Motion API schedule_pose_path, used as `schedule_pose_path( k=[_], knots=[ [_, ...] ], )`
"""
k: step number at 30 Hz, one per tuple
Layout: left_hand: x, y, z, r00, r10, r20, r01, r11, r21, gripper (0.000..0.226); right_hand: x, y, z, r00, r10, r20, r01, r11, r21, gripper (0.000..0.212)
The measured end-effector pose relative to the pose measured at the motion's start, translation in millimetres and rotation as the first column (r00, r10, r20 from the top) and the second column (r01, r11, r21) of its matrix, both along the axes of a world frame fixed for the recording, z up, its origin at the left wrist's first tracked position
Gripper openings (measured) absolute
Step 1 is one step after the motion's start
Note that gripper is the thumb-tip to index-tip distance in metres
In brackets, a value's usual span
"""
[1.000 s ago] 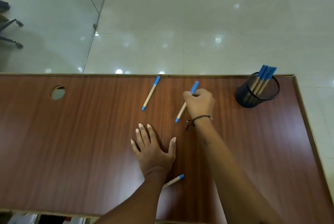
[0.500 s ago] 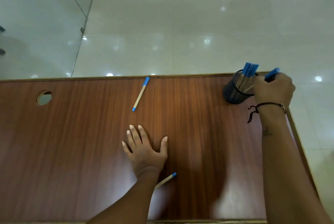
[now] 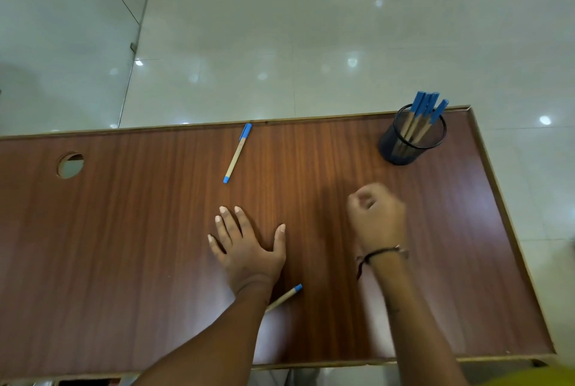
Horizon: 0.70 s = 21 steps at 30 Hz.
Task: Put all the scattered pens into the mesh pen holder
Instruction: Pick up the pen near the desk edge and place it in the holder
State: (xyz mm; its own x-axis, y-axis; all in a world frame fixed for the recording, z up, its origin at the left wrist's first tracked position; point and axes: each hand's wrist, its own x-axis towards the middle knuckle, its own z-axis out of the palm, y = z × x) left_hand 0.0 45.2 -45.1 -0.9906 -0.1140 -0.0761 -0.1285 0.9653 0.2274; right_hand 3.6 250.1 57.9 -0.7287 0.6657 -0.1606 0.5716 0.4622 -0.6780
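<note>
The black mesh pen holder [image 3: 401,153] stands at the table's far right corner with several blue-capped tan pens [image 3: 424,111] leaning in it. One loose pen [image 3: 237,153] lies near the far edge, left of centre. A second loose pen [image 3: 284,297] pokes out from under my left forearm near the front. My left hand [image 3: 249,248] rests flat on the wood, fingers spread, holding nothing. My right hand [image 3: 378,217] hovers blurred between the holder and my left hand, its fingers curled in with nothing visible in them.
The brown wooden table [image 3: 124,245] has a round cable hole [image 3: 70,164] at the far left. Its right edge runs diagonally past the holder. Beyond the far edge lies a glossy tiled floor [image 3: 311,27] with a glass partition at the left.
My right hand carried a pen from the middle of the table to the holder, left it there, and has drawn back toward me without it. My left hand stayed flat.
</note>
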Motion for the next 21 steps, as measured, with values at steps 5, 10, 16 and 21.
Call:
schedule_pose_path(
  k=[5,10,16,21],
  knots=[
    [0,0,1,1.0,-0.005,0.016,0.005,1.0,0.011,0.098,34,-39,-24,0.968,0.221,0.117,-0.212,0.974,-0.085,0.007],
    [1,-1,9,0.999,-0.035,0.022,0.034,0.999,0.024,0.097,52,-55,-22,0.902,0.391,0.186,-0.385,0.92,-0.064,0.003],
    [0,-27,19,0.969,-0.229,0.092,0.221,0.971,0.093,0.088,68,-82,-10,0.747,0.632,0.206,-0.643,0.766,-0.017,0.011],
    [-1,-114,18,0.884,-0.467,0.017,0.466,0.884,0.043,0.08,77,-120,-6,0.54,0.803,0.25,-0.828,0.561,-0.014,0.028]
  ],
)
